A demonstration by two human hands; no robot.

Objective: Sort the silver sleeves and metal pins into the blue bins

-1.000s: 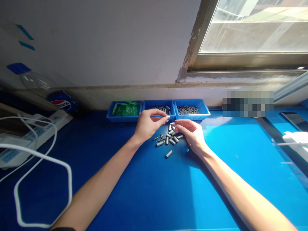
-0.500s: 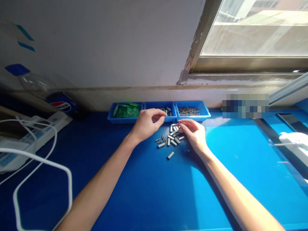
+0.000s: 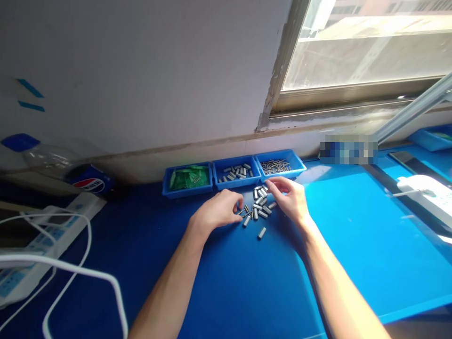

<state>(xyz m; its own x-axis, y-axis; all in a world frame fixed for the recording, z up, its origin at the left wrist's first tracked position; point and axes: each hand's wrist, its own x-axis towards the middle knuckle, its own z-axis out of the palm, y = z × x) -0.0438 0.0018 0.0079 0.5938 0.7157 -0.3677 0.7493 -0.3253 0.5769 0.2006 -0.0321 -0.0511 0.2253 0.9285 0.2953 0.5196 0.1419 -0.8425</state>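
My left hand (image 3: 219,210) is low over the blue table, thumb and forefinger curved and apart beside several small brass-ended pins (image 3: 246,211). To its right lies a loose pile of short grey metal cylinders (image 3: 262,201), one of them (image 3: 262,233) apart toward me. My right hand (image 3: 290,197) is at the pile's upper right edge, thumb and fingertips pinched together close to the cylinders. What sits between those fingertips, if anything, is too small to make out.
Behind the hands stand three blue trays: one with green plastic bags (image 3: 187,190), one with metal cylinders (image 3: 221,185), one with thin pins (image 3: 278,166). A Pepsi bottle (image 3: 90,181), a power strip (image 3: 76,212) and white cables are at left. Another white power strip (image 3: 429,195) lies at right.
My left hand has come down from in front of the middle tray to the brass-ended pins. My right hand stays by the pile, and the view has tilted.
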